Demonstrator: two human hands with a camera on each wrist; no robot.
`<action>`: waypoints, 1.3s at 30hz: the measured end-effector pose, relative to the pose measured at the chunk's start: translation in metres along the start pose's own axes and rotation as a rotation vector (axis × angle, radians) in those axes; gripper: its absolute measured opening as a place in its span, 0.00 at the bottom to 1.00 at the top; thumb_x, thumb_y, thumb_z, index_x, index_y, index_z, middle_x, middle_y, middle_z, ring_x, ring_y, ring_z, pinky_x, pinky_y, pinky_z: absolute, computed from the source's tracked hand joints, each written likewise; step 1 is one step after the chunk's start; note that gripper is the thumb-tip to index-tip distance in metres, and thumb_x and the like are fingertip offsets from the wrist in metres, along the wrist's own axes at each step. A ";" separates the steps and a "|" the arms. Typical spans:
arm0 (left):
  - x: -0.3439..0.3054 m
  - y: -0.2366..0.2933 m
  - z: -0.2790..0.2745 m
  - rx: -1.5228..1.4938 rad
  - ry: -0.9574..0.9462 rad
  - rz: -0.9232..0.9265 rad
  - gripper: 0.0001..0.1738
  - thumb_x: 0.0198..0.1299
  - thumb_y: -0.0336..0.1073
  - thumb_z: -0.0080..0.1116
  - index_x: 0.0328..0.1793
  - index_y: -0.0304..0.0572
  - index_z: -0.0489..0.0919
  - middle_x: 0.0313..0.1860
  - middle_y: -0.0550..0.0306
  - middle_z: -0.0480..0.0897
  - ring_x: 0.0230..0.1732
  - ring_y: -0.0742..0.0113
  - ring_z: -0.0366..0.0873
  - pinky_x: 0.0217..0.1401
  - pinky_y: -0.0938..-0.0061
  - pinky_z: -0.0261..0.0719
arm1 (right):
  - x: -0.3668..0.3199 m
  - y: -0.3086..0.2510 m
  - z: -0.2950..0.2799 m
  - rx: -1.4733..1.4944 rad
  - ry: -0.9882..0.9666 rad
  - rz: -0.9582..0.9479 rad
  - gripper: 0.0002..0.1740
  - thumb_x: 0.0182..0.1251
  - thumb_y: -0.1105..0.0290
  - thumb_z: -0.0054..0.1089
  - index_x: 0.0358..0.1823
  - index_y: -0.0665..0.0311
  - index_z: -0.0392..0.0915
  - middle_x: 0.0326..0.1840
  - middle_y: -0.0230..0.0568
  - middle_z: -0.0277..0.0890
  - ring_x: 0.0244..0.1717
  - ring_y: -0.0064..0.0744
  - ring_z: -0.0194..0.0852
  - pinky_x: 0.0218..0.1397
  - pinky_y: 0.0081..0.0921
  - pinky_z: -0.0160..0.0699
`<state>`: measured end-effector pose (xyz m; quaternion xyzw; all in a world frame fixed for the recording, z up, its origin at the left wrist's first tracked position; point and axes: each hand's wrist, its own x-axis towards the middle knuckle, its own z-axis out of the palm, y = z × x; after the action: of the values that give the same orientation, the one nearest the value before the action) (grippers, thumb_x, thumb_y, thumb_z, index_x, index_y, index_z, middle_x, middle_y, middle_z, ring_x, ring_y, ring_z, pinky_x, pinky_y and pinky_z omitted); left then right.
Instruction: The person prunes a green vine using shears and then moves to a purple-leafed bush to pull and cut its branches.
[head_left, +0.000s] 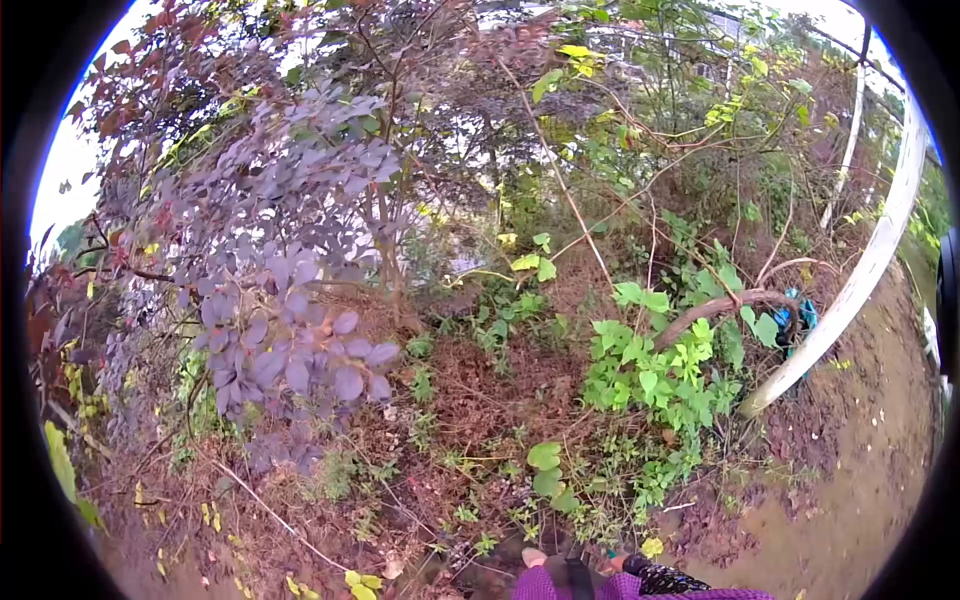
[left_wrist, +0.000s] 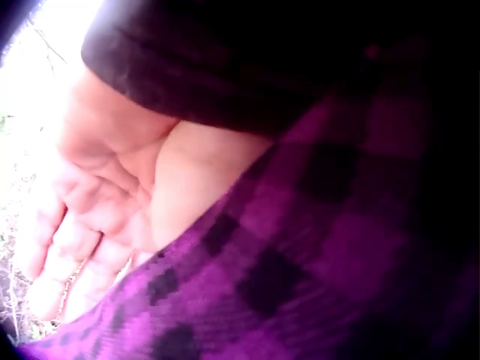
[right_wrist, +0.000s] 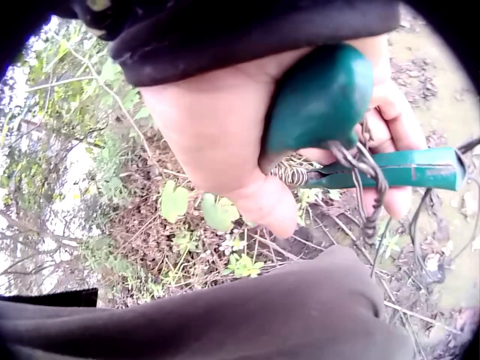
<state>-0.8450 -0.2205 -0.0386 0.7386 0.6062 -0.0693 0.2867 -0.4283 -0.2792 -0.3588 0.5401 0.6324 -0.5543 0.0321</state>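
Note:
In the right wrist view, the right hand [right_wrist: 217,135] holds a tool with two green handles [right_wrist: 319,97], a coiled spring [right_wrist: 291,174] between them. Twisted dark wire [right_wrist: 367,180] loops about the handles, and the fingers curl round the lower one. The left hand [left_wrist: 112,187] hangs with relaxed fingers beside purple and black checked cloth [left_wrist: 270,277], which covers part of it; nothing shows in its palm. At the bottom of the head view, the left hand [head_left: 534,557] and the right hand [head_left: 622,562] appear small, low by the body.
A purple-leaved shrub [head_left: 290,350] fills the left, with green vines [head_left: 660,370] right of centre. A pale leaning pole [head_left: 850,310] and a curved brown branch [head_left: 700,310] stand at right, near a blue item [head_left: 808,315]. Muddy ground [head_left: 870,450] runs along the right edge.

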 end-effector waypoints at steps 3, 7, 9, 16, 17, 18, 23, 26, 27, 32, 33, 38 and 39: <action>0.004 0.001 0.012 -0.051 0.002 0.065 0.19 0.58 0.52 0.51 0.48 0.50 0.77 0.31 0.41 0.81 0.34 0.40 0.79 0.37 0.51 0.76 | -0.011 0.001 -0.004 0.046 -0.028 0.103 0.16 0.58 0.55 0.60 0.29 0.62 0.78 0.19 0.41 0.76 0.19 0.37 0.75 0.25 0.32 0.76; 0.010 0.011 -0.041 -0.043 -0.010 0.149 0.19 0.56 0.50 0.54 0.49 0.49 0.77 0.39 0.40 0.80 0.40 0.44 0.78 0.39 0.54 0.76 | -0.009 0.002 -0.011 0.114 -0.042 0.222 0.16 0.58 0.56 0.60 0.29 0.63 0.78 0.20 0.41 0.76 0.19 0.36 0.76 0.25 0.32 0.76; 0.009 0.014 -0.079 -0.034 0.187 0.277 0.20 0.56 0.46 0.54 0.52 0.46 0.76 0.45 0.42 0.78 0.46 0.47 0.76 0.44 0.58 0.76 | -0.009 -0.009 -0.024 0.192 -0.030 0.318 0.16 0.58 0.56 0.60 0.30 0.63 0.78 0.20 0.41 0.76 0.19 0.36 0.76 0.25 0.32 0.76; -0.004 0.070 -0.222 -0.159 0.590 0.486 0.14 0.53 0.29 0.60 0.47 0.40 0.80 0.36 0.47 0.81 0.39 0.52 0.80 0.43 0.67 0.79 | 0.004 -0.068 -0.064 0.418 0.029 0.472 0.15 0.58 0.57 0.60 0.30 0.64 0.79 0.20 0.42 0.76 0.19 0.35 0.76 0.25 0.31 0.76; -0.006 0.078 -0.234 -0.196 0.622 0.559 0.13 0.53 0.27 0.60 0.46 0.39 0.80 0.37 0.48 0.81 0.40 0.54 0.80 0.43 0.68 0.79 | 0.005 -0.074 -0.065 0.444 0.034 0.482 0.15 0.58 0.57 0.61 0.30 0.64 0.79 0.20 0.42 0.76 0.19 0.35 0.76 0.25 0.31 0.76; -0.009 0.086 -0.246 -0.231 0.655 0.627 0.12 0.54 0.25 0.59 0.45 0.38 0.81 0.38 0.49 0.81 0.41 0.56 0.80 0.44 0.68 0.79 | 0.008 -0.079 -0.068 0.460 0.033 0.487 0.15 0.58 0.58 0.61 0.30 0.65 0.79 0.20 0.42 0.76 0.20 0.35 0.76 0.25 0.31 0.76; -0.016 0.106 -0.302 -0.734 0.504 0.584 0.13 0.61 0.32 0.54 0.50 0.35 0.78 0.38 0.49 0.83 0.41 0.63 0.81 0.46 0.72 0.79 | 0.014 -0.103 -0.075 0.528 0.006 0.529 0.15 0.58 0.58 0.61 0.31 0.65 0.79 0.20 0.42 0.76 0.20 0.35 0.76 0.25 0.31 0.77; 0.030 0.103 -0.319 -1.398 0.182 0.593 0.24 0.65 0.41 0.51 0.61 0.32 0.67 0.42 0.47 0.81 0.44 0.61 0.80 0.49 0.69 0.77 | 0.018 -0.115 -0.085 0.550 -0.025 0.569 0.15 0.58 0.59 0.61 0.31 0.66 0.79 0.20 0.42 0.77 0.20 0.35 0.76 0.25 0.31 0.77; 0.043 0.101 -0.318 -1.466 0.125 0.593 0.27 0.65 0.44 0.50 0.64 0.33 0.64 0.45 0.46 0.80 0.45 0.60 0.79 0.50 0.69 0.76 | 0.020 -0.118 -0.087 0.552 -0.028 0.571 0.15 0.58 0.59 0.61 0.31 0.66 0.79 0.20 0.42 0.77 0.20 0.35 0.76 0.25 0.31 0.77; 0.072 0.120 -0.315 -1.700 0.019 0.744 0.30 0.65 0.52 0.49 0.65 0.41 0.61 0.50 0.45 0.77 0.49 0.55 0.78 0.50 0.66 0.76 | 0.022 -0.128 -0.097 0.570 -0.052 0.597 0.15 0.58 0.60 0.61 0.31 0.67 0.79 0.20 0.43 0.77 0.20 0.34 0.77 0.25 0.30 0.77; 0.075 0.123 -0.318 -1.686 0.022 0.799 0.30 0.64 0.56 0.47 0.64 0.44 0.62 0.51 0.46 0.76 0.50 0.53 0.77 0.51 0.65 0.75 | 0.023 -0.130 -0.098 0.574 -0.054 0.600 0.14 0.58 0.60 0.61 0.31 0.67 0.79 0.21 0.43 0.77 0.20 0.34 0.77 0.25 0.30 0.77; 0.075 0.146 -0.331 -1.824 0.054 0.956 0.30 0.65 0.58 0.44 0.62 0.43 0.64 0.50 0.48 0.77 0.49 0.55 0.77 0.51 0.67 0.76 | 0.021 -0.134 -0.100 0.587 -0.054 0.608 0.14 0.58 0.61 0.62 0.32 0.67 0.80 0.21 0.43 0.77 0.20 0.34 0.77 0.25 0.30 0.77; 0.075 0.148 -0.331 -1.807 0.084 0.909 0.29 0.66 0.57 0.43 0.62 0.42 0.65 0.49 0.49 0.78 0.49 0.56 0.77 0.50 0.67 0.76 | 0.021 -0.135 -0.098 0.585 -0.058 0.603 0.14 0.58 0.61 0.62 0.32 0.68 0.80 0.21 0.43 0.77 0.20 0.34 0.77 0.25 0.30 0.77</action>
<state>-0.7685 -0.0033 0.2508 0.4077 0.1026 0.5571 0.7162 -0.4792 -0.1665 -0.2451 0.6716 0.2609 -0.6912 0.0561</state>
